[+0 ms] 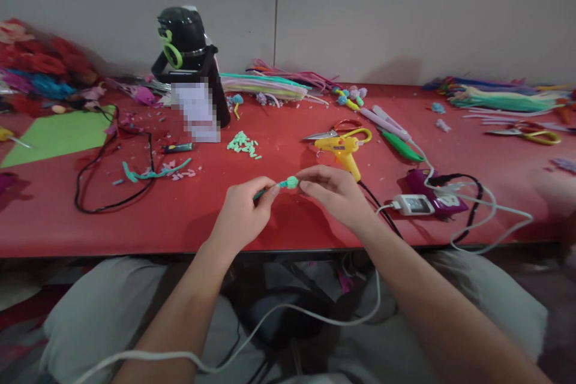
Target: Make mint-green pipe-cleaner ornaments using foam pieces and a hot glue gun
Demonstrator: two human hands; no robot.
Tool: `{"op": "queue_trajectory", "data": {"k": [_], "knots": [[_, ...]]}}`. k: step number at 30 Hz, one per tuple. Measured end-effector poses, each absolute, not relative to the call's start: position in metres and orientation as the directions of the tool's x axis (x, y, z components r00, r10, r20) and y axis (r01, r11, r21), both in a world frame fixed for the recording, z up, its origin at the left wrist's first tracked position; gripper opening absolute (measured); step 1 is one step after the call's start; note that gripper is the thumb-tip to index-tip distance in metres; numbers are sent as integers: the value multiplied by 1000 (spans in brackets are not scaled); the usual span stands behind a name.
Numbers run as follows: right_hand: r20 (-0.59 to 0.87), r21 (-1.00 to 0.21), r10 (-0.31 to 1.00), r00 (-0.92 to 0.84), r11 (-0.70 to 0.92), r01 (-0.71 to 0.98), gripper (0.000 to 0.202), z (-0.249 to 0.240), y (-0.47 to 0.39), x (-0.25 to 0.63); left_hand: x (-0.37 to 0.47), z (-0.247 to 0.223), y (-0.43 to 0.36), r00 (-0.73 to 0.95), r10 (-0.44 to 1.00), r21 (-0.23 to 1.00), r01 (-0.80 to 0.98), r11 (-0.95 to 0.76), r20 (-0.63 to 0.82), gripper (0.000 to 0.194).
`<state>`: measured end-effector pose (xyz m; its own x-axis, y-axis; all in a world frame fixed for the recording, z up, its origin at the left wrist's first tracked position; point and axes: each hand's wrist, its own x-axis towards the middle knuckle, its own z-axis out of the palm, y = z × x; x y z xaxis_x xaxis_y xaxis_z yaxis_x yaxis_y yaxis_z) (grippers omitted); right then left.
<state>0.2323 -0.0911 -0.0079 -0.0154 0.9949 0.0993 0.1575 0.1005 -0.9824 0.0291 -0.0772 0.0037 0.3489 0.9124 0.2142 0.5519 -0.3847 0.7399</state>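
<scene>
Above the front of the red table, my left hand [249,207] pinches the dark green stem of a small pipe-cleaner flower [292,182]. The flower's head is a light green bud pointing right. My right hand [335,192] meets the bud's right end, with thumb and index finger drawn together at its tip; its other fingers are curled behind. Whether a tiny piece sits between those fingertips is hidden. Beyond the hands lies a small pile of light green cut pipe-cleaner pieces [243,144]. A yellow hot glue gun [339,147] rests just beyond my right hand.
A black bottle [220,93] stands at the back. Scissors [330,133], a pink tool [389,123] and pipe-cleaner bundles [499,99] lie farther off. At right are a purple power strip [443,201], a white charger [414,204] and loose cables. A green sheet [63,135] lies left.
</scene>
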Motion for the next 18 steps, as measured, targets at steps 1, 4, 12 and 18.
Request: {"op": "queue_trajectory", "data": {"k": [1, 4, 12, 18], "knots": [[105, -980, 994, -5, 104, 172, 24, -8, -90, 234, 28, 4, -77, 343, 915, 741, 555, -378, 211, 24], [126, -950, 991, 45, 107, 294, 21, -8, -88, 242, 26, 5, -75, 332, 919, 735, 566, -374, 211, 26], [55, -430, 980, 192, -150, 890, 53, 10, -91, 306, 19, 4, -73, 305, 931, 724, 594, -352, 202, 28], [91, -396, 935, 342, -281, 874, 53, -4, -76, 334, 20, 7, -72, 307, 927, 741, 566, -360, 215, 26]]}}
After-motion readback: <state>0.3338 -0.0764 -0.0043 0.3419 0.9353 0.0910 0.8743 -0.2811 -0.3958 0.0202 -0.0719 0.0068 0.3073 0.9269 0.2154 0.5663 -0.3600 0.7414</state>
